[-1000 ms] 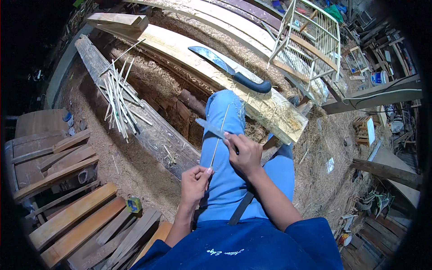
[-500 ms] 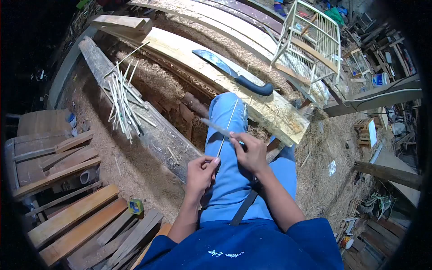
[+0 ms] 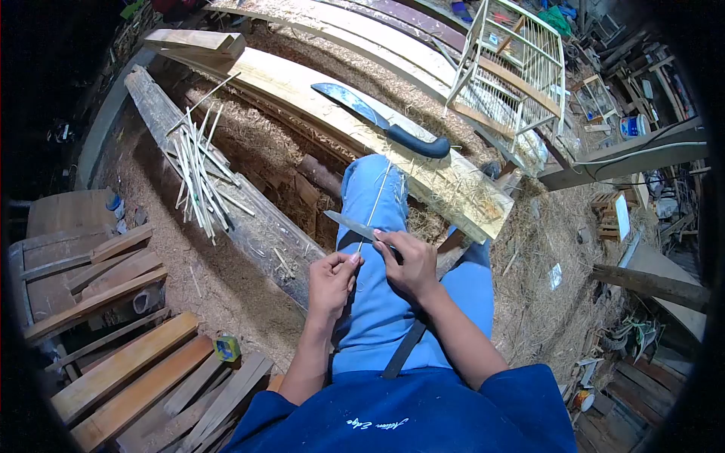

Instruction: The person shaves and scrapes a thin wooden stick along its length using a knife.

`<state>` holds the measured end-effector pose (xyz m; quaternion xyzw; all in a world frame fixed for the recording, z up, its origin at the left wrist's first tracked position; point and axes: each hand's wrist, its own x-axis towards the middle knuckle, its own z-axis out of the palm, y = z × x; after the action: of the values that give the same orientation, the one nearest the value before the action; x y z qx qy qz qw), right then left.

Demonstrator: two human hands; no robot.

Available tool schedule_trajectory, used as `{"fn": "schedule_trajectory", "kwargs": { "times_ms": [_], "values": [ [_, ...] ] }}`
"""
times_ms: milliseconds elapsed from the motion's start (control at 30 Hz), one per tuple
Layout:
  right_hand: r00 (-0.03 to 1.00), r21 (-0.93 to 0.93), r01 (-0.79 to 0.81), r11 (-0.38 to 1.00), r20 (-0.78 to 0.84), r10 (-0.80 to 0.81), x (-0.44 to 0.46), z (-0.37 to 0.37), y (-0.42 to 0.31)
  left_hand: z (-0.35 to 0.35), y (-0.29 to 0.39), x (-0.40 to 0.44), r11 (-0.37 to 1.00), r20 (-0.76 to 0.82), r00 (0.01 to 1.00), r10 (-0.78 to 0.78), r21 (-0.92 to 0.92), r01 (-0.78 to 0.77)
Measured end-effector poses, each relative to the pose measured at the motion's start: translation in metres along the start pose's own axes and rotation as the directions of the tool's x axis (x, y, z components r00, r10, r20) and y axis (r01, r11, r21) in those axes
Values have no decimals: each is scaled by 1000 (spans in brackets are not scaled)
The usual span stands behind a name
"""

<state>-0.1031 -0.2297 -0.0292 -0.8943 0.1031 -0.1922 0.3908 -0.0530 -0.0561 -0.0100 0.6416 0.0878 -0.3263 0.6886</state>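
Note:
My left hand [image 3: 331, 284] pinches the near end of a thin stick [image 3: 378, 195], which runs up over my blue-trousered knee. In my right hand [image 3: 410, 264] is a small knife [image 3: 349, 223], its blade pointing left and lying across the stick just beyond my left fingertips. A large knife [image 3: 381, 121] with a black handle rests on the pale plank [image 3: 291, 74] past my knee. To the left, a bundle of thin sticks [image 3: 198, 177] lies on a weathered board [image 3: 260, 219].
A wooden cage frame [image 3: 521, 75] stands at the upper right. Cut boards [image 3: 124, 362] and a yellow-green tape measure [image 3: 226, 348] are at the lower left. A beam [image 3: 649, 289] juts in from the right. Shavings cover the ground.
Both hands moved up and then slightly back down and left with the stick. The knife blade shifts a little along the stick; both grips persist.

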Motion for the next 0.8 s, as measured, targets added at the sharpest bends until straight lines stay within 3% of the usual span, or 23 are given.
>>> {"fn": "schedule_trajectory", "kwargs": {
  "times_ms": [133,333,400,500,700,800],
  "values": [
    [998,6,-16,1000,-63,16,4,1,-2,-5,1,-13,995,-4,996,-86,-46,85],
    [993,-53,-114,992,14,115,7,0,-3,-27,-3,-52,982,9,984,-179,-51,180],
    [991,-114,-96,989,-100,85,10,4,9,-37,-6,-65,978,33,979,-199,-57,201],
    [982,-61,-140,988,-137,131,24,1,25,-51,-8,-83,975,3,977,-215,-50,215],
    [988,74,-155,985,1,155,23,-3,7,-26,4,-48,990,-3,993,-115,-78,115],
    [995,37,-23,999,97,19,14,-9,-1,-4,16,-17,998,26,998,-64,16,64]
  ]
}}
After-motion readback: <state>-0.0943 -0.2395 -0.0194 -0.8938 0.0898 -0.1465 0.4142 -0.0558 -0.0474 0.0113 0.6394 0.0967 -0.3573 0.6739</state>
